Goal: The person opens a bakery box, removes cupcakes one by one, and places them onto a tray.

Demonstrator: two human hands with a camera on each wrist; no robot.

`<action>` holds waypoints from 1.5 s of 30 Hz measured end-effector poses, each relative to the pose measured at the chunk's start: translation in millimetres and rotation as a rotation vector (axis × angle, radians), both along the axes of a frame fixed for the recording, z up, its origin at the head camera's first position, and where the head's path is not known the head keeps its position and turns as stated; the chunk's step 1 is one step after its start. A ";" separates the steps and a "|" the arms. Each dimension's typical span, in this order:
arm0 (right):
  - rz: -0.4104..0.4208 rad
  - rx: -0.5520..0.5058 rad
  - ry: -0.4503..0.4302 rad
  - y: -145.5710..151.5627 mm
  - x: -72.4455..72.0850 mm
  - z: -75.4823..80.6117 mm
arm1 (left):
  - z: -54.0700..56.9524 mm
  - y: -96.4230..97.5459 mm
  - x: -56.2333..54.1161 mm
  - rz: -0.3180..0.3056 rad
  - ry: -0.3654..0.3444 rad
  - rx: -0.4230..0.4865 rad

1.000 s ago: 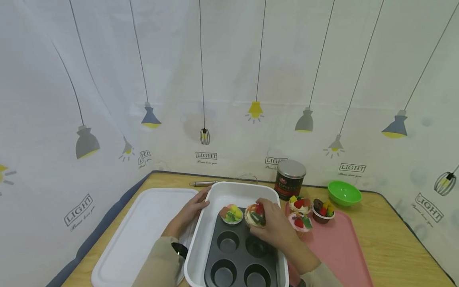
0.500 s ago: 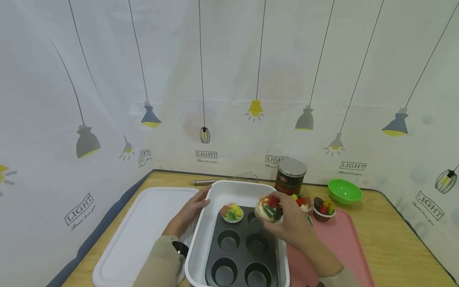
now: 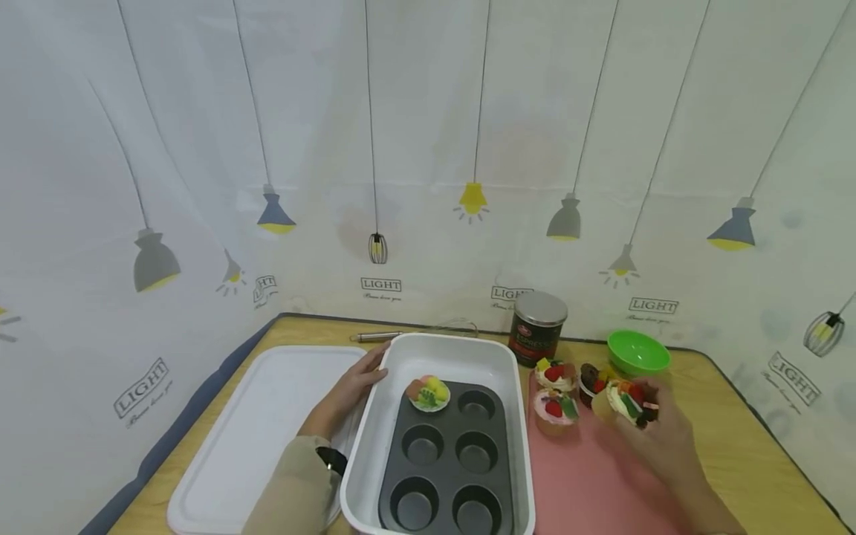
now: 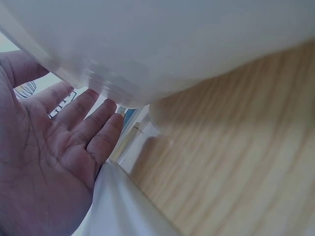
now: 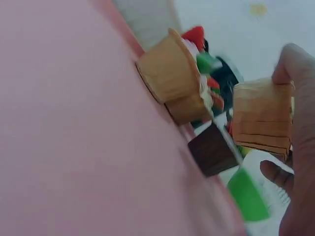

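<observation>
My right hand [image 3: 662, 438] holds a fruit-topped cupcake [image 3: 618, 401] above the pink tray [image 3: 588, 483]. The right wrist view shows the cupcake's tan side [image 5: 262, 115] raised off the tray. Beyond it, two fruit cupcakes [image 3: 555, 412] and a dark-cupped one [image 3: 585, 390] stand at the tray's far end. My left hand [image 3: 351, 390] touches the left rim of a deep white container [image 3: 458, 357], fingers mostly straight in the left wrist view. Inside lies a dark muffin tin [image 3: 449, 423]; one fruit-topped cupcake [image 3: 428, 394] sits in its far-left cup. The tin's other cups look bare.
A white tray [image 3: 261, 438] lies left of the container. Behind stand a whisk [image 3: 377, 336], an espresso can [image 3: 537, 331] and a green bowl [image 3: 638, 353]. The wooden table [image 3: 729, 431] ends near a printed curtain.
My right hand has lifted the cupcake from the tin's far-right cup and carried it right, over the pink tray. My left hand stays at the container's rim.
</observation>
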State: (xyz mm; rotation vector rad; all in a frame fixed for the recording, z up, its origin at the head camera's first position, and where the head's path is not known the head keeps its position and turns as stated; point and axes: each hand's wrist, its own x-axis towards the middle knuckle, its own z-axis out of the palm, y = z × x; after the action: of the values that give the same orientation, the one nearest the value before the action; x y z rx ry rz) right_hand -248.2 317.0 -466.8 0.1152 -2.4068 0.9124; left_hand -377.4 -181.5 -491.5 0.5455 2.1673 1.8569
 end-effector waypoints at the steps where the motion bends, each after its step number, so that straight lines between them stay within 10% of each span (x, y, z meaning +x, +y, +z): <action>1: -0.003 -0.007 -0.001 5.7 -1.3 -4.5 | 0.1 -0.8 0.0 0.001 0.002 0.000; 12: 0.041 0.046 -0.019 22.5 -5.0 -27.8 | -2.6 -1.0 0.0 -0.030 0.007 0.008; 45: 0.276 0.065 0.011 23.2 -7.2 -30.0 | -3.4 -1.6 -4.3 -0.004 -0.014 0.006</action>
State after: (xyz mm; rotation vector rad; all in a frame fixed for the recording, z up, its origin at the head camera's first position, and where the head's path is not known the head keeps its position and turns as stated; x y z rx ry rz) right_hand -255.4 340.2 -496.8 0.4854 -2.4494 0.9495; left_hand -381.7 -183.1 -495.0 0.5366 2.1513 1.8600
